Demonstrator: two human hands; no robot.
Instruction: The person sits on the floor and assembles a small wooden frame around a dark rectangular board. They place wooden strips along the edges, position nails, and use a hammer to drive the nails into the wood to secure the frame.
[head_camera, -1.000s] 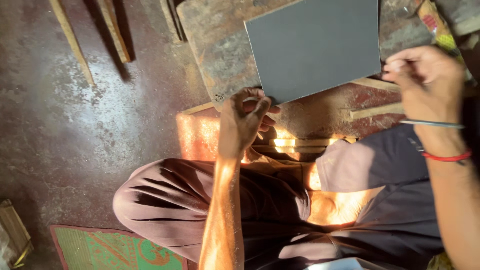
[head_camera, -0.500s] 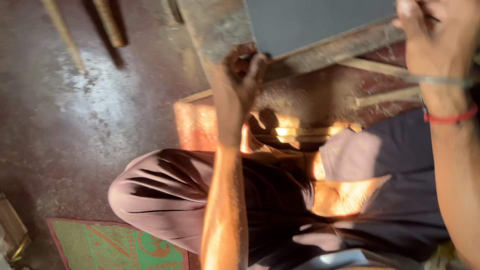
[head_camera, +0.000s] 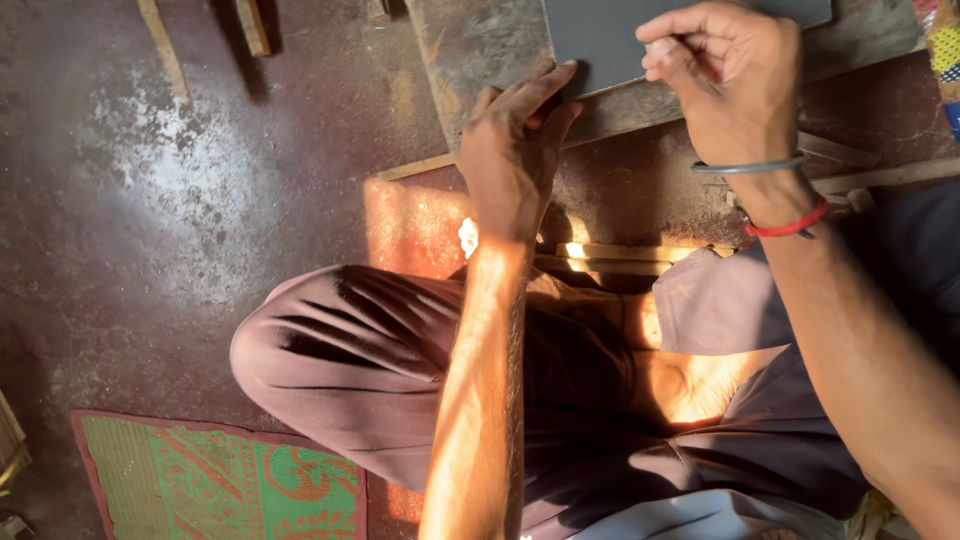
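Here the left hand (head_camera: 512, 150) presses spread fingertips on the near-left corner of the grey sheet (head_camera: 610, 35), steadying it on the worn board (head_camera: 480, 50), while the right hand (head_camera: 730, 85) pinches something small (unclear what) over its near edge.

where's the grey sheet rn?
Head view, top edge right of centre: the grey sheet lies on a worn board, left hand at its lower-left corner, right hand on it.

A dark, mottled concrete floor (head_camera: 150, 230) spread out, with a pale glare of light left of centre. A green patterned mat (head_camera: 225, 480) with a red border lay below that glare. Thin wooden strips (head_camera: 165, 50) rested above it.
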